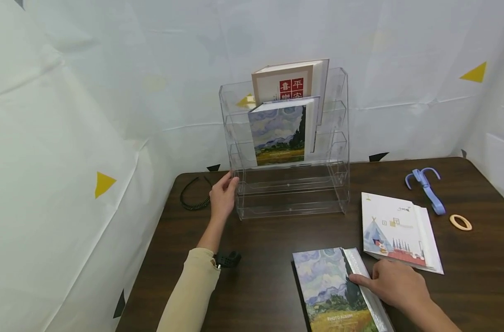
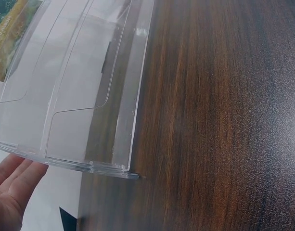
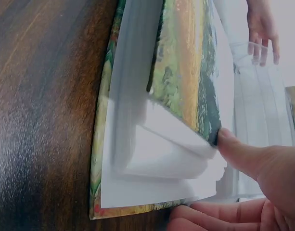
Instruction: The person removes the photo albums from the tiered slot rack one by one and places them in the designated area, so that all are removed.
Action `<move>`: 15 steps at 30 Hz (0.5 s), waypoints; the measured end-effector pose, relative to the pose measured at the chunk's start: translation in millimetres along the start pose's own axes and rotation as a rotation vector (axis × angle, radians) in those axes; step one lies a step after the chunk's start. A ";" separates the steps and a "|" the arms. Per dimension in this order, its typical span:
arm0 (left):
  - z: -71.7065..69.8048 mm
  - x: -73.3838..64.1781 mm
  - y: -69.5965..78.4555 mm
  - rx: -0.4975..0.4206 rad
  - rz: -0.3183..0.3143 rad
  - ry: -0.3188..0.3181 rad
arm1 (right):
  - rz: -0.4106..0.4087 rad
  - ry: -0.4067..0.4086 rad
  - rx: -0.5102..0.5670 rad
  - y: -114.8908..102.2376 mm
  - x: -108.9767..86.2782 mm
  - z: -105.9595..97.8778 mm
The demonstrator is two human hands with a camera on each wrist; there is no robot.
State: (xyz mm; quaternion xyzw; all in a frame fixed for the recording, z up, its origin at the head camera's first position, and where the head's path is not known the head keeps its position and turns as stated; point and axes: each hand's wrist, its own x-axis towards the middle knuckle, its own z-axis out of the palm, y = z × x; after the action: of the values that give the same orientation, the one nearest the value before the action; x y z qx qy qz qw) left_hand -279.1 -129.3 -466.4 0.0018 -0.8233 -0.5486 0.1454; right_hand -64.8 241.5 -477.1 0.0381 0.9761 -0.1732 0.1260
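Note:
My right hand (image 1: 397, 281) pinches the right edge of a photo album (image 1: 330, 295) with a painted landscape cover. The thumb lies on the front cover and the other fingers are tucked beneath. In the right wrist view the album (image 3: 185, 72) shows white pages between its covers. My left hand (image 1: 223, 193) rests against the left side of a clear tiered acrylic rack (image 1: 291, 210), its straight fingers touching the edge in the left wrist view. In the rack stand a matching landscape album (image 1: 278, 133) and, behind it, a beige book (image 1: 264, 87) with red squares.
A white album (image 1: 393, 226) with a tent picture lies right of the right hand. Beyond it are a blue bow-shaped hook (image 1: 428, 189) and a wooden ring (image 1: 460, 222). A black headband (image 1: 189, 205) lies left of the rack. White sheeting (image 1: 173, 69) hangs behind the dark table (image 1: 256, 258).

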 end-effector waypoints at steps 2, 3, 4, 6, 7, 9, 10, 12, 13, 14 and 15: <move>-0.2 -0.1 -0.5 0.000 -0.001 0.001 | -0.007 0.004 -0.001 0.2 0.3 0.6; -0.2 -0.1 -0.9 0.002 -0.001 0.001 | -0.008 0.003 0.003 -0.1 0.5 0.5; 0.0 -0.2 -1.4 0.004 -0.002 0.000 | -0.014 0.006 0.008 -0.3 0.7 0.1; 0.4 -0.3 -1.9 0.005 -0.002 -0.001 | -0.037 0.021 0.018 -1.5 1.3 -2.2; 0.7 -0.1 -2.3 0.007 -0.001 -0.002 | -0.049 0.023 0.028 -2.7 2.0 -4.9; 1.2 0.1 -2.9 0.009 0.003 -0.002 | -0.068 0.018 0.071 -6.9 4.5 -14.0; 1.4 0.2 -3.1 0.010 0.004 -0.001 | -0.079 0.017 0.092 -9.4 6.4 -20.3; 1.7 0.6 -3.2 0.007 0.008 0.002 | -0.103 0.018 0.144 -15.6 12.8 -35.1; 1.7 0.6 -3.1 0.007 0.008 0.005 | -0.116 0.030 0.172 -18.6 16.9 -43.2; 1.7 0.4 -2.8 0.006 0.007 0.007 | -0.139 0.062 0.193 -21.1 21.7 -50.5; 1.6 0.2 -2.6 0.006 0.005 0.010 | -0.158 0.099 0.211 -23.3 27.3 -57.1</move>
State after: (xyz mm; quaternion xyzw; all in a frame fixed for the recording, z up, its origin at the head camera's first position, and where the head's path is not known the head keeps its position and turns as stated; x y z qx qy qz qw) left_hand -280.2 -128.9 -469.3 0.0028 -0.8243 -0.5457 0.1509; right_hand -107.2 240.4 -424.6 -0.0176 0.9575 -0.2820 0.0587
